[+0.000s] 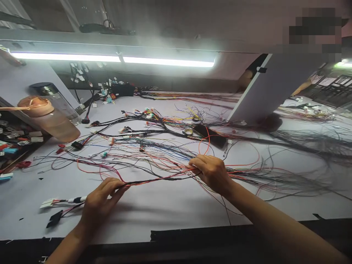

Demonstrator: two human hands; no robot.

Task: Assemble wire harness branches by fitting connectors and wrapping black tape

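Observation:
Between my two hands a thin bundle of red and black wires [156,180] is stretched just above the white table. My left hand [103,200] is closed on its left part, with the fingertips pinching the wires. Farther right, my right hand [210,172] grips the same bundle, and loose wires fan out beyond it. Below my left hand's wrist side, a white connector [48,203] and a black connector [55,219] lie on short leads. Behind the hands, a wire harness [165,128] with black-wrapped branches and several small connectors spreads over the table.
At the left stand a peach-lidded bottle [51,117] and a clear bottle [60,101], both tilted in view, near a bin of connectors [16,141]. A dark phone [210,135] and tape roll [188,131] lie behind. A white panel [255,88] rises right; another person's arm [302,87] shows beyond.

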